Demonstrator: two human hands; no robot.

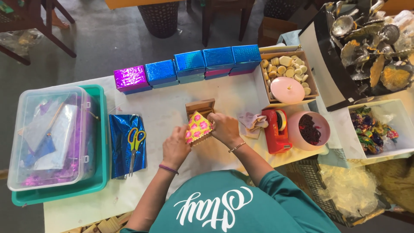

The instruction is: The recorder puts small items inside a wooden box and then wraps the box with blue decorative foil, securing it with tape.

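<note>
Both your hands are closed on the yellow-and-pink patterned piece (197,126) at the small wooden box (201,108), mid-bench: left hand (175,146) pinching its lower edge, right hand (224,128) at its right side. Keep it flat and square to the box, I'd say. The white-covered bench (168,103) carries foil-wrapped boxes (189,64), scissors (135,140) and a red tape dispenser (276,129); grey floor beyond.

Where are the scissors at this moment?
In the head view, the scissors lie on a blue foil sheet, left of the left hand and right of the clear box.
</note>
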